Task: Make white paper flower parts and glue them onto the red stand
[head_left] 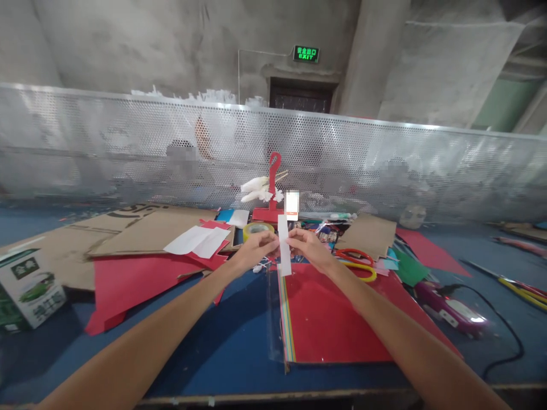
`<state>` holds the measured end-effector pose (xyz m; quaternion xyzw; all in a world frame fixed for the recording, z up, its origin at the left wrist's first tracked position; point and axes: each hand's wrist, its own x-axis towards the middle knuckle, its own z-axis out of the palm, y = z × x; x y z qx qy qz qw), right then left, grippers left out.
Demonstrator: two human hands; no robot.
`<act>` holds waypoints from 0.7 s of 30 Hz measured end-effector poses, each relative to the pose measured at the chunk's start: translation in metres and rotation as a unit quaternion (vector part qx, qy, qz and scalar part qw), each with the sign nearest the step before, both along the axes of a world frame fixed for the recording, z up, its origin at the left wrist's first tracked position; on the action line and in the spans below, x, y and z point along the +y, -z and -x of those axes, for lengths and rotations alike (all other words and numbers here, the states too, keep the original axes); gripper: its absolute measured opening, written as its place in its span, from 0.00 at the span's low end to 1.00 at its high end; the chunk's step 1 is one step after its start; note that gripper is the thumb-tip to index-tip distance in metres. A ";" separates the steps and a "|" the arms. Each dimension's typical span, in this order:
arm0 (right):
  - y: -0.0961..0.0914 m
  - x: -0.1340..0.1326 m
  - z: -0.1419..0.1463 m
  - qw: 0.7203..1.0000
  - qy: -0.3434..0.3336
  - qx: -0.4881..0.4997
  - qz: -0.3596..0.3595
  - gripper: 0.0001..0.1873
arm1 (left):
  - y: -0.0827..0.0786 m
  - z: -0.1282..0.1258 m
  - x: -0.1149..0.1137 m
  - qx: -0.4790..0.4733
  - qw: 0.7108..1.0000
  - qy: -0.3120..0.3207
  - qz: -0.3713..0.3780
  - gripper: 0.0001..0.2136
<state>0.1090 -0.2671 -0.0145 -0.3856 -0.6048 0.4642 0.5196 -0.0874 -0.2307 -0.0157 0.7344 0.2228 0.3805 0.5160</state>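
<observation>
Between my two hands a narrow white paper strip [284,256] stands nearly upright. My left hand [260,247] pinches its left edge with thumb and fingers. On the opposite edge my right hand [308,244] pinches the strip as well. The strip's lower end hangs over the corner of a stack of red paper sheets [342,319], with other colours showing along the stack's left side. Just behind my left hand lies a roll of yellow tape [258,229]. Scissors with red and yellow handles [361,272] lie partly hidden by my right forearm.
At the back stands a red stand [273,193] with white gloves [255,189] by it. Cardboard [141,230], red paper [145,285] and folded white paper [196,241] lie left, near a milk carton [32,290]. A purple device with a cable [450,307] sits right. A perforated metal screen [128,154] borders the table.
</observation>
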 end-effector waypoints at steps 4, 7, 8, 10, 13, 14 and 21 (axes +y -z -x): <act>0.001 0.001 -0.001 1.000 0.000 -0.011 -0.009 0.16 | -0.003 0.002 -0.001 0.004 1.000 0.000 -0.010 0.14; 0.001 0.001 -0.001 1.000 0.006 -0.022 -0.013 0.16 | -0.006 0.003 -0.003 0.011 1.000 -0.001 -0.014 0.13; 0.001 0.001 -0.001 1.000 0.007 -0.025 -0.013 0.16 | -0.006 0.003 -0.004 0.015 1.000 -0.001 -0.015 0.13; 0.001 0.001 -0.001 0.999 0.006 -0.030 -0.015 0.16 | -0.006 0.002 -0.005 0.018 1.000 -0.004 -0.014 0.13; 0.001 0.001 0.000 0.999 0.008 -0.037 -0.017 0.18 | -0.004 0.001 -0.005 0.019 1.000 -0.006 -0.005 0.12; 0.001 0.001 0.000 0.999 0.010 -0.037 -0.016 0.18 | -0.004 0.001 -0.004 0.021 1.000 -0.005 -0.005 0.12; 0.003 0.003 -0.001 0.999 0.000 -0.027 -0.022 0.19 | -0.004 0.002 0.002 0.052 0.998 -0.011 -0.038 0.11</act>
